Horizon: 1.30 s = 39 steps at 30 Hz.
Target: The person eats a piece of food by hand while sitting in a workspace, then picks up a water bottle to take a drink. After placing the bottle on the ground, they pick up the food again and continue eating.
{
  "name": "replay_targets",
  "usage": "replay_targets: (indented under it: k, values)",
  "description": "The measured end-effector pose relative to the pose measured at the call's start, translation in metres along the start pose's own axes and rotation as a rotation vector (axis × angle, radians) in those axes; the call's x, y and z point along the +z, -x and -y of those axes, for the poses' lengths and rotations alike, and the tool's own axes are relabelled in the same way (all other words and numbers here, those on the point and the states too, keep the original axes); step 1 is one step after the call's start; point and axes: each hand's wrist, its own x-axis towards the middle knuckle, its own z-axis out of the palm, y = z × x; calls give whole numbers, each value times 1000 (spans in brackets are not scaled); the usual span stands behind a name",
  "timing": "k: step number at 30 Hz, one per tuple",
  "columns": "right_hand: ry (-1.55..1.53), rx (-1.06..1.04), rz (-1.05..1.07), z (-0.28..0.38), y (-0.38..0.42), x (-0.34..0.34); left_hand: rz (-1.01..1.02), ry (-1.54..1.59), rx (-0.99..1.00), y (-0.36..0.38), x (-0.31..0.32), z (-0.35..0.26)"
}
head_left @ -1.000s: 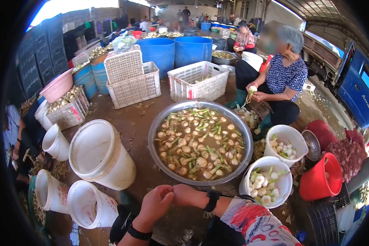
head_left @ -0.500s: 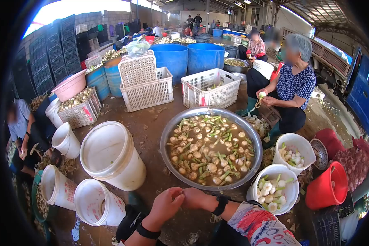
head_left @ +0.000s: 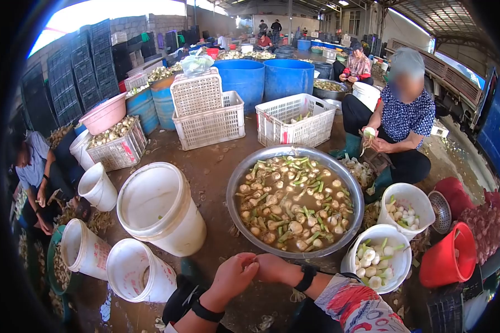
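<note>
My left hand (head_left: pixel 236 277) and my right hand (head_left: pixel 272 268) meet at the lower middle, their fingers curled and touching. Whatever lies between the fingertips, if anything, is hidden. Just beyond them stands a wide metal basin (head_left: pixel 235 222) of murky water, with many bulbs and green stem pieces (head_left: pixel 294 213) floating in it. To the right, a white bucket (head_left: pixel 404 261) holds peeled white bulbs (head_left: pixel 374 266). Another white bucket (head_left: pixel 425 206) behind it also has white bulbs. Dark bands circle both my wrists.
White buckets (head_left: pixel 191 227) stand left. A red bucket (head_left: pixel 447 261) and red net sacks (head_left: pixel 489 222) are at right. Beyond the basin are crates (head_left: pixel 300 130) and blue tubs (head_left: pixel 289 80). One seated person (head_left: pixel 408 119) holds a bulb; another (head_left: pixel 33 166) sits at far left.
The view has shifted slightly, so most things appear farther right. My hands remain together. The seated person at right has turned their head toward the front.
</note>
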Motion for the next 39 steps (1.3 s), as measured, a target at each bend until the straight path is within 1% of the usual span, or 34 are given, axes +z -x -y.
replay_targets:
  k: [3, 7, 17, 22, 24, 25, 27, 31, 35, 37, 39]
  values:
    - [18, -65, -18, -4, -1, 2, -3, 3, -6, 1, -1, -2]
    - [9, -39, 1, -2, 0, 0, 15, -15, -34, 1, -2, -5]
    - [41, -105, -1, -3, 0, 0, 27, 8, -29, 0, -2, -6]
    - [36, -102, -24, -1, 1, -1, -8, 2, -4, -1, -1, -4]
    - [9, -170, -11, -9, -1, 5, -14, -6, 5, 0, -1, -3]
    - [12, -167, -15, -7, -1, 3, -20, -14, 15, -1, -1, -4]
    - [7, -97, 21, 1, 0, -1, -15, 3, -2, 0, -2, -6]
    - [-25, -77, 10, 4, 1, -4, -29, 13, 4, 0, -2, -5]
    - [24, -53, 42, 7, 1, -6, -32, 18, 6, 0, -1, -2]
    - [54, -39, 58, 10, 3, -9, -74, 28, 21, 0, 1, 1]
    - [15, -50, 16, 13, 4, -11, -40, 26, 3, 0, -2, -3]
